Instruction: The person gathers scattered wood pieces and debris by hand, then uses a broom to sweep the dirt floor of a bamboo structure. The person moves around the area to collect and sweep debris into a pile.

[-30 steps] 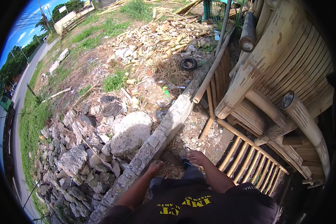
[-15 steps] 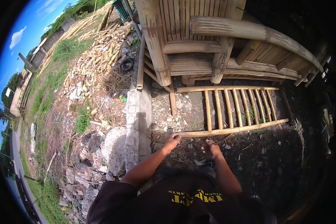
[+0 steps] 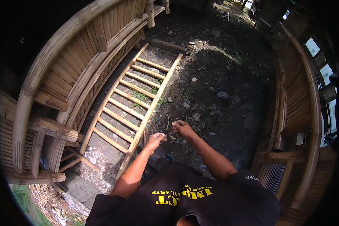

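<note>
My left hand point(image 3: 154, 142) hovers beside the near rail of a ladder-like bamboo frame point(image 3: 151, 108), its fingers curled together. My right hand point(image 3: 182, 129) is a little farther forward and to the right, with its fingers also bent in and pinched. The two hands are close but apart. Anything between their fingers is too small to make out. The frame lies on the ground to the left, two long poles joined by several rungs, with its far end close to a dark timber point(image 3: 168, 46).
A large bamboo bench point(image 3: 49, 83) with a curved armrest rises along the left. Another bamboo piece point(image 3: 309, 98) stands at the right. Dark soil point(image 3: 222, 98) with stones and scraps lies between them. Concrete edging point(image 3: 83, 194) and bamboo offcuts point(image 3: 49, 201) are at lower left.
My view has swung to the right, bringing the right-hand bamboo piece into sight and pushing the rubble yard to the lower left. My hands have come closer together; the left is off the rail's end.
</note>
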`<action>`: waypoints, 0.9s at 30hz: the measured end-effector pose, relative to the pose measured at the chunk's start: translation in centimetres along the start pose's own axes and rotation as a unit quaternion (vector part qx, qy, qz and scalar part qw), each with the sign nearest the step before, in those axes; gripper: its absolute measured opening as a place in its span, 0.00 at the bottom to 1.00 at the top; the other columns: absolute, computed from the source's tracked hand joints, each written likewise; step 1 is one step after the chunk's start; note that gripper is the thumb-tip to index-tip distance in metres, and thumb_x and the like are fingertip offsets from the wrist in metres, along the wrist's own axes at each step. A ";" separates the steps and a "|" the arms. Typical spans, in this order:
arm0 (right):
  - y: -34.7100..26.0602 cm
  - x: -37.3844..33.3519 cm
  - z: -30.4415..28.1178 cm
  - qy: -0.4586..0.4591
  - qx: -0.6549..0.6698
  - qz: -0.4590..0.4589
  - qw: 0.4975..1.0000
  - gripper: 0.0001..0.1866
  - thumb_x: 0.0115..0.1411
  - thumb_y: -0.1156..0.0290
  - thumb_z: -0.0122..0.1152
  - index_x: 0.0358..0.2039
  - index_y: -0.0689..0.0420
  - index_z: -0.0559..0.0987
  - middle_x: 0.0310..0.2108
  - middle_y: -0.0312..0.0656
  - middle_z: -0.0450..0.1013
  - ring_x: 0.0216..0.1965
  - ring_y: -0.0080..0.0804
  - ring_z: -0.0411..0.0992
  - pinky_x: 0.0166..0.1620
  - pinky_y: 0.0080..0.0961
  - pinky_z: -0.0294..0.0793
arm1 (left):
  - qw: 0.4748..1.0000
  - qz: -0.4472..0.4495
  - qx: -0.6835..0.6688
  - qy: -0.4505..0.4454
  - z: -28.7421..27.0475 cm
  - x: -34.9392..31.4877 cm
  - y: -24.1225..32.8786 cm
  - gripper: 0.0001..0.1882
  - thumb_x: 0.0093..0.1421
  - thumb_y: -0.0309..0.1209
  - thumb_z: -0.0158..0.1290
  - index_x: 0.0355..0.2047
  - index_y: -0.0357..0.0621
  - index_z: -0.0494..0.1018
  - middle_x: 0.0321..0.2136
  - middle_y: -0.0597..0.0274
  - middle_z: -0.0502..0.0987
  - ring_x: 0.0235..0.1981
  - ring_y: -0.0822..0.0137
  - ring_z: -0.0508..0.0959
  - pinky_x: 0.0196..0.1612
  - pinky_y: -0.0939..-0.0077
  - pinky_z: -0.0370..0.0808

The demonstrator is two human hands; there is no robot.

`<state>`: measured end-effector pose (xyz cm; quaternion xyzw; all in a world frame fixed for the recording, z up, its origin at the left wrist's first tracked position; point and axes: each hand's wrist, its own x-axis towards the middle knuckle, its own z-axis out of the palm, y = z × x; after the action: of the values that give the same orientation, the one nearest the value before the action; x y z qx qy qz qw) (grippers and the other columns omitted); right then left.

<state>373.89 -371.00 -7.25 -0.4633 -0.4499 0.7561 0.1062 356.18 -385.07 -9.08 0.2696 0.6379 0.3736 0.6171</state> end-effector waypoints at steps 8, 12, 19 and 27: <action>-12.7 15.0 -16.5 0.072 0.012 0.037 0.997 0.20 0.65 0.53 0.59 0.50 0.53 0.74 0.40 0.37 0.77 0.38 0.27 0.76 0.40 0.31 0.74 | 0.998 -0.048 -0.011 -0.050 3.0 26.4 14.5 0.15 0.66 0.41 0.54 0.48 0.47 0.75 0.41 0.62 0.80 0.43 0.70 0.79 0.49 0.65 0.71; -20.5 21.0 -26.6 0.148 0.062 0.117 0.980 0.19 0.65 0.54 0.58 0.49 0.52 0.74 0.41 0.38 0.77 0.41 0.29 0.76 0.42 0.32 0.73 | 0.994 -0.092 -0.003 -0.060 4.6 39.3 24.6 0.16 0.67 0.46 0.53 0.41 0.47 0.75 0.34 0.66 0.80 0.39 0.73 0.79 0.44 0.70 0.71; -33.0 29.9 -45.1 0.238 0.170 -0.040 0.955 0.16 0.67 0.57 0.57 0.48 0.52 0.76 0.37 0.36 0.77 0.36 0.24 0.75 0.37 0.26 0.75 | 0.987 -0.035 0.095 -0.128 9.3 60.5 44.0 0.13 0.67 0.40 0.52 0.47 0.49 0.75 0.36 0.68 0.80 0.38 0.74 0.78 0.43 0.73 0.70; -46.1 48.0 -66.1 0.259 0.194 0.044 0.945 0.12 0.66 0.59 0.57 0.45 0.50 0.76 0.35 0.33 0.78 0.33 0.23 0.76 0.35 0.25 0.75 | 0.990 -0.129 0.042 -0.047 17.1 85.4 57.9 0.18 0.67 0.40 0.52 0.53 0.48 0.71 0.42 0.64 0.80 0.43 0.68 0.79 0.49 0.66 0.72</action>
<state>388.39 -278.47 -11.37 -0.6333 -0.2305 0.6864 0.2732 358.40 -280.47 -11.54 0.2275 0.6530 0.2507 0.6776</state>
